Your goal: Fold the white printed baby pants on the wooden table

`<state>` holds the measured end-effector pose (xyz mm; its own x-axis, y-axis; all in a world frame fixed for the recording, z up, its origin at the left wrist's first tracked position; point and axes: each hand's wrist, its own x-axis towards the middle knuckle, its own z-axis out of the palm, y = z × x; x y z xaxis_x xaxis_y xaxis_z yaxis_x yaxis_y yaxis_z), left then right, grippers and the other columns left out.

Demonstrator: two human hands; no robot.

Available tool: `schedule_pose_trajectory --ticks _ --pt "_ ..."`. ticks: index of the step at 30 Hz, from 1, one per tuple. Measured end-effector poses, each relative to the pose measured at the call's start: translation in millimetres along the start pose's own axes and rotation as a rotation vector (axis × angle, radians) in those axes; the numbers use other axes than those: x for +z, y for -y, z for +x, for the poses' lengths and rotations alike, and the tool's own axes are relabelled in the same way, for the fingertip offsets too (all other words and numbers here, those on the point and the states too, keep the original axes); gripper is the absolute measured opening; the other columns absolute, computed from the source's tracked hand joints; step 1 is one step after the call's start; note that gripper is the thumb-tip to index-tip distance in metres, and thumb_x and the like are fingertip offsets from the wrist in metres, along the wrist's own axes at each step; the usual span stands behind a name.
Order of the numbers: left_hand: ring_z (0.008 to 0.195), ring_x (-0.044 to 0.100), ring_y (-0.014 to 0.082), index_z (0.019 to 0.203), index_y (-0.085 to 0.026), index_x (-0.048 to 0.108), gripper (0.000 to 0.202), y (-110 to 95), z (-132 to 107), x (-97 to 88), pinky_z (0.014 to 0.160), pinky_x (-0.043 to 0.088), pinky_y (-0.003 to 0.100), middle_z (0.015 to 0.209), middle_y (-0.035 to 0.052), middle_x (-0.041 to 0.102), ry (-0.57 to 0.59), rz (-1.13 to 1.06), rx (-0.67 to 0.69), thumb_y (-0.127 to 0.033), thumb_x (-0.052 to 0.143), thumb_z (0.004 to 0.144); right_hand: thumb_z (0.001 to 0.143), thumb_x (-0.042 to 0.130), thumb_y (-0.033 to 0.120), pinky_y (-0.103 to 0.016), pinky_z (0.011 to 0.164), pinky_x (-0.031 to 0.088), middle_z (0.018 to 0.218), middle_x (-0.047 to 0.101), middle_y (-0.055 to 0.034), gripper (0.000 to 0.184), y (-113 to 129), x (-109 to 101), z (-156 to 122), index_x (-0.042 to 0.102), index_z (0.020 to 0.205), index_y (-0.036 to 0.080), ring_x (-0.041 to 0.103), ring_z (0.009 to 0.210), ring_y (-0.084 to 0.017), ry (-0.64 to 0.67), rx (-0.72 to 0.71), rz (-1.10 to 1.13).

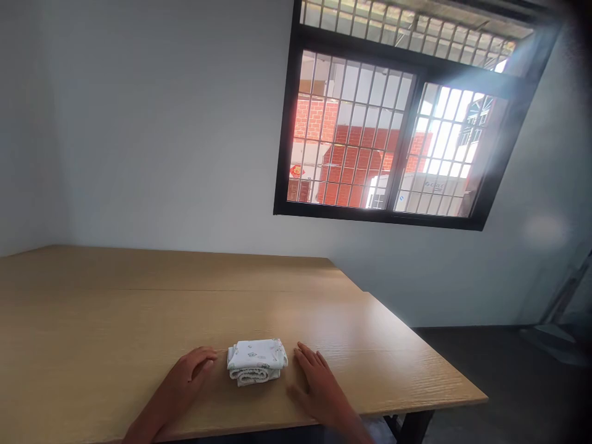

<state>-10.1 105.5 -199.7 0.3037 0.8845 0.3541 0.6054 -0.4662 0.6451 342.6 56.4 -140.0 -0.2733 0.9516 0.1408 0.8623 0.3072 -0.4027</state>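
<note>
A small white cloth (256, 361) with a faint print lies folded into a thick bundle on the wooden table (139, 320), near its front edge. My left hand (192, 371) rests palm down just left of the cloth, fingers loosely curved and apart, holding nothing. My right hand (317, 376) lies flat on the table just right of the cloth, fingers stretched out. Neither hand touches the cloth.
The table's right edge (430, 351) drops off to a dark floor. A grey wall rises behind the table, with a black-framed barred window (393, 135) high on the right. A metal stand (559, 308) leans at the far right.
</note>
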Motion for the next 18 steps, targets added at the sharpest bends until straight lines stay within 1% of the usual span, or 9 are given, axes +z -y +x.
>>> schedule_pose_trajectory --ticks 2,3,4,6,9,11,13,16,18 --pt "0.120 0.055 0.0267 0.111 -0.026 0.067 0.035 -16.3 1.2 5.8 0.109 0.042 0.045 0.124 0.0058 0.064 0.001 -0.101 0.058 -0.047 0.042 0.099 0.081 0.058 0.024 -0.036 0.106 0.041 0.133 0.058 -0.0129 0.036 10.6 15.4 0.8 0.064 0.116 0.018 0.054 0.124 -0.024 -0.177 -0.069 0.159" --pt "0.122 0.054 0.0264 0.112 -0.027 0.066 0.032 -25.3 2.1 10.8 0.110 0.040 0.044 0.125 0.0057 0.063 -0.005 -0.134 0.082 -0.045 0.044 0.098 0.082 0.056 0.021 -0.031 0.095 0.048 0.117 0.064 -0.0103 0.021 17.6 24.9 1.3 0.067 0.100 0.020 0.061 0.109 -0.022 -0.260 -0.091 0.227" --pt "0.125 0.051 0.0263 0.114 -0.028 0.065 0.030 -34.2 3.0 16.6 0.112 0.039 0.044 0.128 0.0056 0.061 -0.010 -0.156 0.097 -0.044 0.047 0.097 0.083 0.055 0.019 -0.029 0.086 0.050 0.103 0.066 -0.0076 0.012 25.1 34.9 1.9 0.066 0.086 0.021 0.063 0.097 -0.020 -0.323 -0.102 0.271" --pt "0.129 0.047 0.0258 0.119 -0.028 0.061 0.028 -49.9 5.4 28.8 0.113 0.037 0.044 0.133 0.0053 0.057 -0.015 -0.186 0.106 -0.039 0.051 0.095 0.086 0.055 0.019 -0.028 0.077 0.048 0.087 0.064 -0.0045 0.016 39.8 52.9 3.4 0.064 0.074 0.022 0.063 0.083 -0.018 -0.379 -0.094 0.263" --pt "0.126 0.050 0.0256 0.121 -0.029 0.060 0.029 -65.0 8.6 42.0 0.110 0.042 0.042 0.133 0.0050 0.057 0.013 -0.219 0.101 -0.037 0.053 0.094 0.087 0.059 0.019 -0.030 0.074 0.047 0.087 0.066 -0.0040 0.011 56.2 66.3 6.1 0.065 0.079 0.023 0.064 0.082 -0.020 -0.384 -0.012 0.133" --pt "0.122 0.053 0.0261 0.119 -0.029 0.063 0.027 -70.6 7.8 45.1 0.109 0.043 0.042 0.129 0.0053 0.061 0.017 -0.213 0.115 -0.040 0.052 0.096 0.085 0.062 0.021 -0.032 0.072 0.047 0.087 0.067 -0.0049 0.004 61.7 67.4 7.0 0.063 0.081 0.022 0.065 0.083 -0.023 -0.410 0.090 0.065" --pt "0.118 0.056 0.0263 0.111 -0.029 0.068 0.026 -74.0 2.0 44.6 0.108 0.043 0.041 0.124 0.0057 0.064 0.045 -0.192 0.167 -0.043 0.050 0.099 0.083 0.064 0.023 -0.033 0.072 0.048 0.087 0.068 -0.0062 0.005 62.9 69.1 4.9 0.060 0.081 0.022 0.065 0.085 -0.025 -0.447 0.149 0.054" --pt "0.110 0.061 0.0257 0.100 -0.031 0.072 0.028 -76.2 -17.5 41.7 0.100 0.049 0.036 0.115 0.0047 0.068 0.108 -0.161 0.276 -0.048 0.050 0.099 0.078 0.065 0.023 -0.031 0.069 0.052 0.083 0.069 -0.0051 0.006 59.2 84.7 -6.7 0.060 0.081 0.023 0.067 0.079 -0.024 -0.453 0.106 0.137" --pt "0.102 0.064 0.0254 0.097 -0.034 0.072 0.024 -77.1 -33.7 42.0 0.092 0.054 0.034 0.105 0.0035 0.071 0.131 -0.125 0.303 -0.052 0.057 0.096 0.075 0.068 0.024 -0.028 0.061 0.053 0.076 0.068 -0.0022 0.007 56.8 102.7 -17.2 0.062 0.078 0.025 0.066 0.068 -0.021 -0.421 0.037 0.237"
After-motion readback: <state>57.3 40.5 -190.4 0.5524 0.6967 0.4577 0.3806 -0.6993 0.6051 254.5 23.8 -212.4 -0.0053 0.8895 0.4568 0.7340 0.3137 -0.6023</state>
